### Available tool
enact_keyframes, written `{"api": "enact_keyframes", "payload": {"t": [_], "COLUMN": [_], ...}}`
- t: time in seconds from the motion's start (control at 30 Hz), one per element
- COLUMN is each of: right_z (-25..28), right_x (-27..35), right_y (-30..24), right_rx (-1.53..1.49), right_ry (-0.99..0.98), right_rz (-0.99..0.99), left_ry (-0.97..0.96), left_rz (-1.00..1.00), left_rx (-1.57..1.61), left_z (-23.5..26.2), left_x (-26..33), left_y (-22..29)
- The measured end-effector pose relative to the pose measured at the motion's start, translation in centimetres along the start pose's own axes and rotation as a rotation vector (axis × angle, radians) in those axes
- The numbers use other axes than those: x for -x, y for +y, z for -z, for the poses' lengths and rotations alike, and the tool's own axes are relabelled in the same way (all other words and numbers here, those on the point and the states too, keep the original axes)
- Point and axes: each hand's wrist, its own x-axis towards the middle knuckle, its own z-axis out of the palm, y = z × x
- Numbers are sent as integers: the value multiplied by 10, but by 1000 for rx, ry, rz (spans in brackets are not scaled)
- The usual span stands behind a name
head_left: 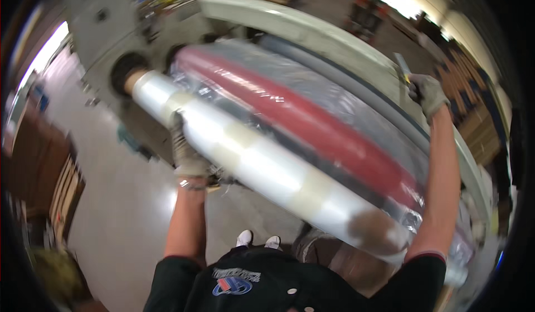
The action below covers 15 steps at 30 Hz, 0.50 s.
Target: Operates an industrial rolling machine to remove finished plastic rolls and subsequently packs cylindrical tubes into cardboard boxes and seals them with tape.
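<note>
One white roll (267, 167) slants along near edge of machine (103, 39), beside red roll (290, 114). Left gloved hand (188, 155) touches white roll's near side; fingers too blurred to tell grip. Right gloved hand (428, 96), raised near far rail (312, 27), fingers closed round knife-like tool (401, 66). White roll likely heavy, stiff, slick; best held from beneath, towards both ends. Far rail, red roll crowd far side; nearside floor (117, 184) gives more room.

I get blown-out light up top, glare on the white roll (273, 172) and floor (128, 211), motion blur, and blackened, bowed edges.
</note>
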Motion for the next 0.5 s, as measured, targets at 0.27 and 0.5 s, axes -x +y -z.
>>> {"api": "enact_keyframes", "payload": {"t": [0.27, 0.5], "right_z": [-395, -533], "right_x": [113, 67], "right_y": [-2, -34], "right_rx": [920, 1452], "right_ry": [-513, -582], "right_rz": [916, 930], "left_ry": [165, 235], "left_rz": [-466, -507], "left_rx": [-416, -421], "left_z": [-5, -11], "left_x": [19, 23], "left_y": [-11, -14]}}
